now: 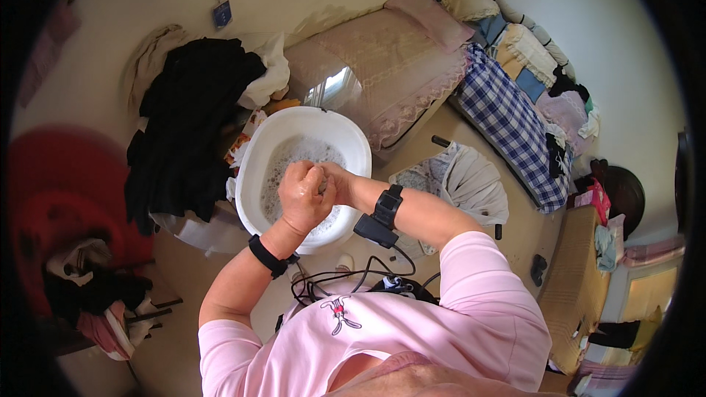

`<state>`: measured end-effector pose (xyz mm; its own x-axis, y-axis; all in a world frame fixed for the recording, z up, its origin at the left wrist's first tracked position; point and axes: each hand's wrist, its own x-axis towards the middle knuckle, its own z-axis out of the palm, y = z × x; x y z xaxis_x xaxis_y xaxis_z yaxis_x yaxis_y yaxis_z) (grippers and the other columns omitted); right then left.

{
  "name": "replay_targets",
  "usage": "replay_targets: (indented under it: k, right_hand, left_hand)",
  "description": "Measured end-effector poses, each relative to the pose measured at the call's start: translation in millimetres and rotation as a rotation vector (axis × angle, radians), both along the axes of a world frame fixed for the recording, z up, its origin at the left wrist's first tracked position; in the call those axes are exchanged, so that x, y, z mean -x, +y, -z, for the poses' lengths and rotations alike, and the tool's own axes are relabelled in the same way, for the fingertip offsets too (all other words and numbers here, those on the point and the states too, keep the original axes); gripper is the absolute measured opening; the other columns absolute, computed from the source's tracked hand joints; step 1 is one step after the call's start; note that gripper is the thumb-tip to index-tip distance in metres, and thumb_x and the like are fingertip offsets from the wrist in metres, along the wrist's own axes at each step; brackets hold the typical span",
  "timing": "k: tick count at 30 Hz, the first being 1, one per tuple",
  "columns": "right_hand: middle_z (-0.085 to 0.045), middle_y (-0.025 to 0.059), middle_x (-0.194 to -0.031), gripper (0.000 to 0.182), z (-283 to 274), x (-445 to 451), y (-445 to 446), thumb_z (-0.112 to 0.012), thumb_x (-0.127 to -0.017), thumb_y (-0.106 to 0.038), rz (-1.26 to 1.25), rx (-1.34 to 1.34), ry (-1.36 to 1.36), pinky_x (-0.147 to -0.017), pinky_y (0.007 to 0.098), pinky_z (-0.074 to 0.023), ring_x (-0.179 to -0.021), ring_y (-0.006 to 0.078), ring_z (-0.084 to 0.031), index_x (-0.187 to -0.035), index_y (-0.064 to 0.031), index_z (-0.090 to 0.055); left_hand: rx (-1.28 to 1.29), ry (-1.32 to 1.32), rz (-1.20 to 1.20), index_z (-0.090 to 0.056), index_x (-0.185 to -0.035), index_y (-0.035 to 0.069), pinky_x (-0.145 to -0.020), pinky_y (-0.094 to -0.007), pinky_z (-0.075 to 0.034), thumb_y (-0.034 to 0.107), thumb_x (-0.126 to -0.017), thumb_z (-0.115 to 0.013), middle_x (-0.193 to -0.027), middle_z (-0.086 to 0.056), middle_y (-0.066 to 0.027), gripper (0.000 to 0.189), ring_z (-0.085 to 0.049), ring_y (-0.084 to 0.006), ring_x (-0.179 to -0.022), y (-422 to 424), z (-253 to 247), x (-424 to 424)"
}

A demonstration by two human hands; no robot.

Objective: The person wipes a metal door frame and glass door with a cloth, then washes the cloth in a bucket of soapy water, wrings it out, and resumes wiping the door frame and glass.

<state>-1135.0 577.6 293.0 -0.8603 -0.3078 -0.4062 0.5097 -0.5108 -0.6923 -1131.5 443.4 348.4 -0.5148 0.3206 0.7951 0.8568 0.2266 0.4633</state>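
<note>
A white plastic basin [358,140] with soapy, foamy water [300,151] stands before me. Over the water my left hand [304,194] is curled into a wet fist. It presses against my right hand [337,179], whose fingers are mostly hidden behind it. A small greyish thing [323,184], perhaps wet cloth, shows between the two hands; most of it is covered. Black straps circle both forearms, and a black box [376,230] with a cable hangs by the right one.
Black clothing [193,105] is heaped left of the basin. A clear-topped table [331,60] lies behind it. A cloth-covered stool [474,184] stands at right, near a bench with a blue checked cover [510,116]. Black cables [353,278] loop before my body. Clothes [105,292] hang at lower left.
</note>
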Motion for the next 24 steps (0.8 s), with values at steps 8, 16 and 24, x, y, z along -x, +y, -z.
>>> replay_targets:
  k: [8, 16, 24]
  right_hand:
    - [-0.063, 0.0071, -0.103, 0.036, 10, -7, 5, -0.053, -0.094, -0.041, -0.213, -0.211, 0.046, -0.084, 0.0333, -0.0518, -0.093, 0.0188, -0.062, -0.106, -0.0074, -0.057]
    - [-0.059, 0.0050, -0.114, 0.049, -20, -8, -12, -0.059, -0.088, -0.052, -0.012, 0.105, -0.184, -0.090, 0.0369, -0.0495, -0.107, 0.0188, -0.058, -0.114, -0.0114, -0.054]
    - [-0.060, -0.0002, -0.102, 0.024, -36, -1, -15, -0.068, -0.088, -0.029, 0.319, -0.148, 0.063, -0.085, 0.0369, -0.0497, -0.093, 0.0145, -0.059, -0.104, -0.0142, -0.058]
  left_hand:
    - [0.106, 0.057, 0.165, -0.051, -0.068, 0.009, -0.052, -0.0396, -0.044, 0.007, -0.062, -0.067, -0.069, -0.051, -0.0093, 0.018, -0.053, -0.0293, -0.062, -10, 12, 1]
    - [0.016, -0.124, 0.103, -0.054, -0.072, 0.006, -0.058, -0.0395, -0.045, 0.009, -0.071, -0.067, -0.073, -0.054, -0.0118, 0.014, -0.055, -0.0322, -0.067, -15, 20, 20]
    - [-0.411, -0.818, -0.007, -0.056, -0.103, 0.006, -0.065, -0.0234, -0.044, 0.025, -0.092, -0.060, -0.090, -0.060, -0.0034, 0.022, -0.056, -0.0124, -0.075, -9, 47, 46]
